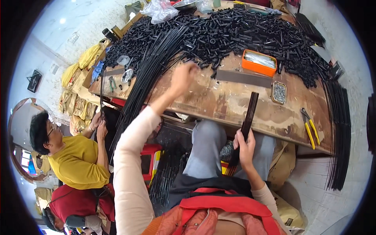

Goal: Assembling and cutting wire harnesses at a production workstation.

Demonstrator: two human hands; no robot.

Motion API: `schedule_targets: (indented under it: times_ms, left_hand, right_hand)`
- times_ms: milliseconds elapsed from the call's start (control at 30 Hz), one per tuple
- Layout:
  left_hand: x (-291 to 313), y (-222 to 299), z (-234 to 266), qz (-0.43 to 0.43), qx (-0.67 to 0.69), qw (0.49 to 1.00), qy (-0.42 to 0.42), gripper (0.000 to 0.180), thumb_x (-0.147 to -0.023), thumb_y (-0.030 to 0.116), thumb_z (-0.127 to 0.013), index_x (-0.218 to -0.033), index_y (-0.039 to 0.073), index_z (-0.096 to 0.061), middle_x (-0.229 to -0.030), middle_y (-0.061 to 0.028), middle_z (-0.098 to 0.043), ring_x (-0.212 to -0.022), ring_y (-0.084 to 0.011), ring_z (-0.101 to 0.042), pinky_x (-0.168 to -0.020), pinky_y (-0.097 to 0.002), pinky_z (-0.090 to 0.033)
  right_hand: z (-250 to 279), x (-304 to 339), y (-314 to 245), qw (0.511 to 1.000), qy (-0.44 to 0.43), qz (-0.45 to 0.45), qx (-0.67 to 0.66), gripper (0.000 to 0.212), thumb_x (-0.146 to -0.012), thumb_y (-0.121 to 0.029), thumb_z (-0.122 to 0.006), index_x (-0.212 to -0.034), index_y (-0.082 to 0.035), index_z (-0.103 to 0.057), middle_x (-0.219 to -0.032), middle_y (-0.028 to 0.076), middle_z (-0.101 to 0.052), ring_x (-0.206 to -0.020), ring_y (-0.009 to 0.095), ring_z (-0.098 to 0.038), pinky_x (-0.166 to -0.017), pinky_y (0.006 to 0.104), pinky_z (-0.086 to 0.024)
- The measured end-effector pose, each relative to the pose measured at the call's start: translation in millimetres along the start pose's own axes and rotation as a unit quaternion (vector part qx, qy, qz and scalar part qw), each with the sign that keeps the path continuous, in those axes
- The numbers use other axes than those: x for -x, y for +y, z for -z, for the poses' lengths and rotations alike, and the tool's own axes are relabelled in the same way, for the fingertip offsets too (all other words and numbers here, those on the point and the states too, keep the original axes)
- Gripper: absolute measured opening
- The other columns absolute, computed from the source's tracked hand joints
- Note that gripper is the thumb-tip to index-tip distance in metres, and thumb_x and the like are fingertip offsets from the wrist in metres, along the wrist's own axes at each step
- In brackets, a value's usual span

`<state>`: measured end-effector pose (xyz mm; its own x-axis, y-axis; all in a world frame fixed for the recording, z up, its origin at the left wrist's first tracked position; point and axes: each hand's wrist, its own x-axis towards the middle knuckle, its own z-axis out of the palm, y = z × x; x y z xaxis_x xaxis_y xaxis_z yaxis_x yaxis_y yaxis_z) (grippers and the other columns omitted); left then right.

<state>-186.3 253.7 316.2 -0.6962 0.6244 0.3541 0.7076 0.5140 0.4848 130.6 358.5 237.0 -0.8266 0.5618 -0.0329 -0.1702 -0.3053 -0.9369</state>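
Note:
My left hand (pixel 182 78) reaches forward over the wooden workbench (pixel 219 102) to the near edge of a big heap of small black tubes (pixel 231 33); its fingers are curled at the heap, and whether they hold a piece cannot be seen. My right hand (pixel 245 147) is near my lap, gripping a bundle of thin black rods (pixel 249 115) that leans up against the bench's front edge. A long sheaf of black rods (pixel 147 74) lies across the bench to the left of my left hand.
An orange tray (pixel 258 62), a small tin of screws (pixel 279 93) and yellow-handled pliers (pixel 310 129) lie on the bench. More black rods (pixel 340 133) hang at the right. A person in a yellow top (pixel 78 160) sits at the left holding rods.

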Motion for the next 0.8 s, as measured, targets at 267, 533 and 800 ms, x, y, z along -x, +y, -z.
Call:
schedule_targets:
  times_ms: [267, 533, 800]
  left_hand:
    - [-118.1, -18.6, -72.7, 0.15, -0.12, 0.98, 0.053, 0.043, -0.091, 0.036, -0.06, -0.118, 0.004, -0.054, -0.119, -0.0264, -0.056, -0.108, -0.0447, -0.057, -0.091, -0.0513, -0.048]
    - [-149.2, -2.9, -55.5, -0.058, -0.038, 0.983, 0.168, 0.023, -0.09, 0.021, -0.06, -0.105, 0.006, -0.068, -0.1, -0.0177, -0.068, -0.093, -0.0342, -0.065, -0.082, -0.0403, -0.051]
    - [-114.1, -69.4, -29.1, -0.029, -0.26, 0.965, -0.019, 0.028, -0.074, 0.014, -0.073, -0.101, 0.013, -0.067, -0.093, -0.0096, -0.066, -0.096, -0.032, -0.062, -0.077, -0.042, -0.053]
  right_hand:
    - [4.5, 2.2, 11.1, 1.0, 0.014, -0.018, -0.002, 0.007, -0.095, -0.008, -0.057, -0.098, -0.003, -0.053, -0.071, -0.002, -0.05, -0.057, 0.004, -0.046, -0.052, 0.0206, -0.037]
    - [7.8, -0.9, 9.9, 0.998, -0.008, -0.048, -0.036, 0.01, -0.095, -0.008, -0.058, -0.101, -0.004, -0.051, -0.07, -0.001, -0.05, -0.058, 0.005, -0.047, -0.052, 0.0205, -0.038]
    - [9.3, 3.1, 8.9, 0.998, -0.015, -0.044, -0.042, 0.01, -0.095, -0.009, -0.058, -0.101, -0.004, -0.052, -0.072, -0.002, -0.05, -0.059, 0.005, -0.047, -0.053, 0.0205, -0.039]
